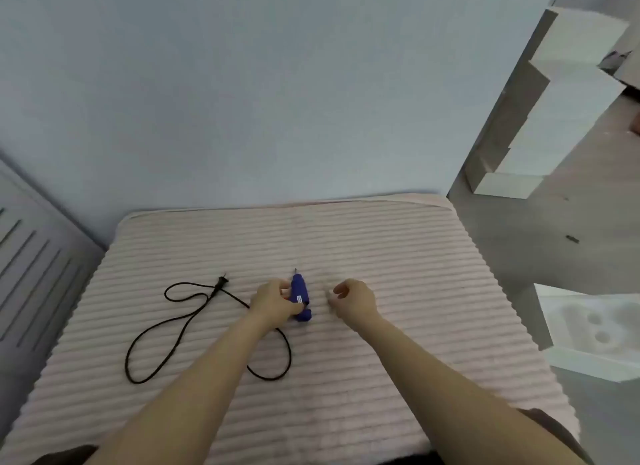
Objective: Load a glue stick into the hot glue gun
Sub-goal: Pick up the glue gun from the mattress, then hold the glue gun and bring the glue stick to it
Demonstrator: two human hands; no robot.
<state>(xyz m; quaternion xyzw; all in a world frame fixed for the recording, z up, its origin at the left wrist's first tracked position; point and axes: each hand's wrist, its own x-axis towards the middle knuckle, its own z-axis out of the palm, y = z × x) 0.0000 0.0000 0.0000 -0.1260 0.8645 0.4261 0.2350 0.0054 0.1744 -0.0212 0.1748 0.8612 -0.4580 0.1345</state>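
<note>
Blue glue gun on the pink cover

The small blue hot glue gun (300, 296) lies flat near the middle, its thin metal tip pointing to 12 o'clock. Its black cord (180, 326) loops away toward 8 o'clock, with the plug lying loose. The glue stick cannot be made out.

Scene is lit evenly w/ soft, diffuse light; no glare is seen. Only faint shadows are cast under the forearms and the black cord (194, 329) on the ribbed pink cover (398, 274). Slight softness is noted throughout. Strong wide-angle bending is seen at edges; white foam blocks (561, 93) far right are skewed and blurred.
</note>
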